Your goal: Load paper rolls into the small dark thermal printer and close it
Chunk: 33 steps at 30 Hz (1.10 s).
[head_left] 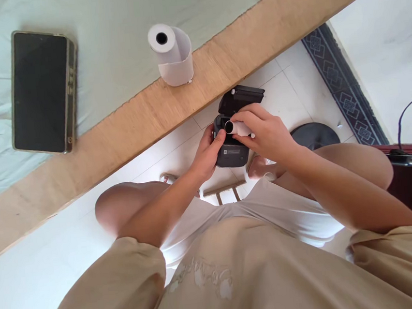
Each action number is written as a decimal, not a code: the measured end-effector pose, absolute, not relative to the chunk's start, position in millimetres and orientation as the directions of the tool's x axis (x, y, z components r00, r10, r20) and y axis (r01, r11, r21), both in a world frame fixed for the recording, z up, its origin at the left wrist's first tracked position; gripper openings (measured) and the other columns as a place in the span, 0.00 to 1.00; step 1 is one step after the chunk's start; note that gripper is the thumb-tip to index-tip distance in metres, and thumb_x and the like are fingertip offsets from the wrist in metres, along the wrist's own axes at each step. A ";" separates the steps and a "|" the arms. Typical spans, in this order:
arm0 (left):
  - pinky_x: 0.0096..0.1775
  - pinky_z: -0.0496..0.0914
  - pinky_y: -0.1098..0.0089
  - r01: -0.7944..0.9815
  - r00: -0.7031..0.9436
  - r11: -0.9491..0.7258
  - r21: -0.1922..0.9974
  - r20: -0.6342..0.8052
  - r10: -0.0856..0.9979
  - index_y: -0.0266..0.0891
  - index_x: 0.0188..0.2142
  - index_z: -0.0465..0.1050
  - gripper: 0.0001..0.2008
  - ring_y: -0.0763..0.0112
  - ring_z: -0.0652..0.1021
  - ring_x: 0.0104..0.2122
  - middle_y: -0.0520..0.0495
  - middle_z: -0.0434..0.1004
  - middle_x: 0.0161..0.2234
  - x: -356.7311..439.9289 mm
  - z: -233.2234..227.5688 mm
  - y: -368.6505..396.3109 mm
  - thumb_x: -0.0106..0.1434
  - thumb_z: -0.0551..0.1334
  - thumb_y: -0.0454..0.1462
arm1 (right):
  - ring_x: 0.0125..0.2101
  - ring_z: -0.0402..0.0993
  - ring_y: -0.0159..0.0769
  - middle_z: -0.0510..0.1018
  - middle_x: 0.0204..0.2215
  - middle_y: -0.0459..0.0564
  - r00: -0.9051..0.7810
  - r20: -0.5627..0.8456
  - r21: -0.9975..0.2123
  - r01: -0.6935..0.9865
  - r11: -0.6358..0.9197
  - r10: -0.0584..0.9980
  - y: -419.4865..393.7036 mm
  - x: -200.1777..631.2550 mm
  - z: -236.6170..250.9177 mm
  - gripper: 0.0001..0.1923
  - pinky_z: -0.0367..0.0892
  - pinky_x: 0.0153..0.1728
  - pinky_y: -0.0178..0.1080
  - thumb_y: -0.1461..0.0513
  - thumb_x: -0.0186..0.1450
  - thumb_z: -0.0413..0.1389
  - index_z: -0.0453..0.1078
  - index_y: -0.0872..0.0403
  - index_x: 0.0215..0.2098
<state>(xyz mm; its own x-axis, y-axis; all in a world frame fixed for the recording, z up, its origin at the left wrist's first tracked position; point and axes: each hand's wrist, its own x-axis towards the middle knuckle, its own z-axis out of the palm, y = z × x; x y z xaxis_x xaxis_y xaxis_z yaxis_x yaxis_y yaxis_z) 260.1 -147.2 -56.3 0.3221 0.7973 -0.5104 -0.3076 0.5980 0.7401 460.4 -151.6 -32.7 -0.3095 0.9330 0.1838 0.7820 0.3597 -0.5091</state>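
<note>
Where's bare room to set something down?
The cloth between the phone and the upright paper roll; also the wooden edge right of that roll. Crowded: the black device, with left hand and right hand at it.

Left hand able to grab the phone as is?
Probably not: the left hand is gripping the black device. Nothing lies over the phone, so freeing that hand would likely help.

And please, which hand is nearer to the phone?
Left. The left hand holds the black device, below and right of the phone in the picture; the right hand, holding the small white roll, is farther right.
</note>
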 end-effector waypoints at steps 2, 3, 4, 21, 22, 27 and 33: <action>0.55 0.79 0.60 -0.297 0.314 0.603 0.741 -0.520 0.794 0.45 0.53 0.77 0.30 0.55 0.84 0.55 0.47 0.84 0.50 260.2 -56.9 -146.6 0.62 0.79 0.59 | 0.50 0.83 0.45 0.84 0.55 0.54 -0.315 0.157 -0.506 0.788 0.350 0.936 -150.8 462.4 -34.3 0.20 0.77 0.41 0.42 0.63 0.71 0.59 0.78 0.47 0.60; 0.54 0.79 0.60 -0.290 0.308 0.610 0.737 -0.532 0.789 0.45 0.53 0.77 0.31 0.56 0.84 0.54 0.47 0.84 0.49 260.0 -57.2 -146.5 0.62 0.79 0.59 | 0.48 0.83 0.44 0.84 0.53 0.53 -0.327 0.138 -0.509 0.786 0.350 0.935 -150.2 463.6 -34.8 0.21 0.76 0.41 0.41 0.65 0.70 0.57 0.78 0.47 0.59; 0.53 0.79 0.61 -0.284 0.303 0.620 0.732 -0.545 0.782 0.45 0.54 0.77 0.31 0.56 0.84 0.54 0.47 0.84 0.49 259.7 -57.5 -146.4 0.61 0.79 0.59 | 0.46 0.83 0.43 0.85 0.51 0.52 -0.339 0.121 -0.512 0.784 0.351 0.933 -149.6 464.6 -34.9 0.21 0.76 0.40 0.41 0.66 0.69 0.56 0.78 0.47 0.58; 0.56 0.78 0.55 -0.233 0.339 0.648 0.725 -0.564 0.753 0.45 0.54 0.72 0.38 0.49 0.82 0.55 0.45 0.82 0.50 257.3 -50.8 -143.6 0.46 0.81 0.45 | 0.37 0.82 0.43 0.83 0.33 0.50 -0.171 0.255 -0.650 0.698 0.300 0.952 -161.4 468.4 -10.0 0.11 0.75 0.43 0.49 0.54 0.76 0.57 0.73 0.47 0.36; 0.56 0.78 0.54 -0.226 0.346 0.648 0.727 -0.562 0.751 0.45 0.55 0.72 0.38 0.49 0.82 0.55 0.45 0.82 0.50 257.3 -50.9 -143.9 0.45 0.81 0.45 | 0.36 0.81 0.42 0.82 0.33 0.50 -0.081 0.232 -0.664 0.715 0.219 0.969 -158.2 473.6 -9.3 0.11 0.75 0.40 0.49 0.53 0.76 0.56 0.72 0.47 0.36; 0.60 0.77 0.52 -0.198 0.386 0.637 0.745 -0.538 0.749 0.46 0.57 0.73 0.42 0.44 0.80 0.60 0.43 0.82 0.53 256.1 -52.3 -145.2 0.42 0.82 0.44 | 0.55 0.84 0.49 0.85 0.56 0.53 0.152 0.150 -0.787 0.617 0.025 0.977 -147.4 489.7 -17.4 0.20 0.79 0.49 0.52 0.45 0.75 0.60 0.66 0.42 0.58; 0.58 0.77 0.54 -0.203 0.399 0.646 0.736 -0.540 0.741 0.47 0.59 0.73 0.44 0.43 0.81 0.60 0.44 0.83 0.53 255.2 -56.7 -147.7 0.42 0.82 0.43 | 0.60 0.82 0.47 0.84 0.56 0.55 0.002 0.099 -0.890 0.446 0.088 0.995 -143.1 485.5 -22.5 0.29 0.75 0.61 0.54 0.39 0.77 0.54 0.59 0.44 0.67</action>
<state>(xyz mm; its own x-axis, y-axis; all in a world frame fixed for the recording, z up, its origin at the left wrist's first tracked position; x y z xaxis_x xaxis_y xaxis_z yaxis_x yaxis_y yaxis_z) 255.2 -147.7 -56.7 0.3988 0.7409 -0.5404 -0.2033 0.6460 0.7357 485.5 -143.1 -22.5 0.0020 0.9951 0.0992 0.4464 0.0878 -0.8905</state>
